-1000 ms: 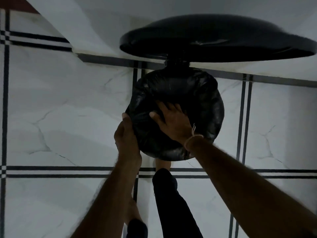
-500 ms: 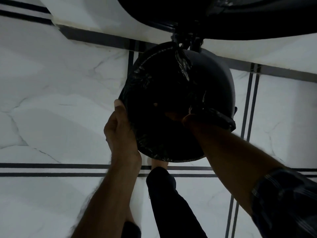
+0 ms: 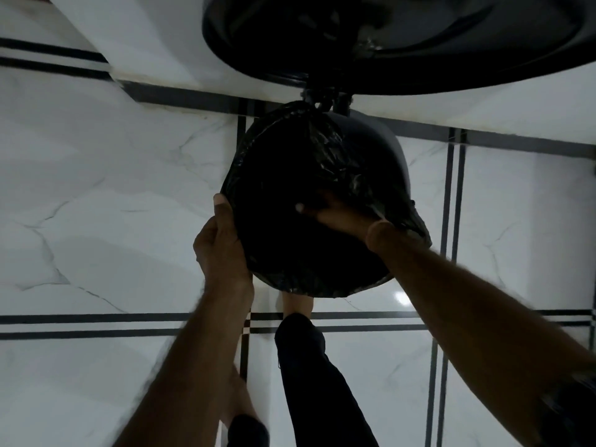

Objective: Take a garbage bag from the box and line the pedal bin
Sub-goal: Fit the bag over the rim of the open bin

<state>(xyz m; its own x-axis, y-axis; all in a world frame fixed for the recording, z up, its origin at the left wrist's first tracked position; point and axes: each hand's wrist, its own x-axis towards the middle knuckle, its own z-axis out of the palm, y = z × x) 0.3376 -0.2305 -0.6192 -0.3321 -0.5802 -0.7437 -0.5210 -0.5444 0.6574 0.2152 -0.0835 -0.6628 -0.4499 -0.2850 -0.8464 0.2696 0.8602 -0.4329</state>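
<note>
A round black pedal bin (image 3: 387, 153) stands on the floor with its lid (image 3: 403, 40) raised at the top of the view. A black garbage bag (image 3: 290, 195) lines its mouth and folds over the rim on the left and near sides. My left hand (image 3: 219, 243) grips the bag's edge against the bin's left rim, thumb up. My right hand (image 3: 335, 214) reaches down inside the bag, fingers spread against the plastic; part of it is hidden in the dark. A bunched fold of the bag (image 3: 416, 227) drapes over the right rim by my wrist.
White marble floor tiles (image 3: 96, 204) with black stripe lines surround the bin. A white wall skirting (image 3: 483, 114) runs behind it. My foot (image 3: 296, 304) in a dark trouser leg rests at the bin's near base, where the pedal would be hidden.
My right hand went from lying on top of the bag to pushing down inside it. The view moved closer to the bin. The left hand kept its hold on the rim.
</note>
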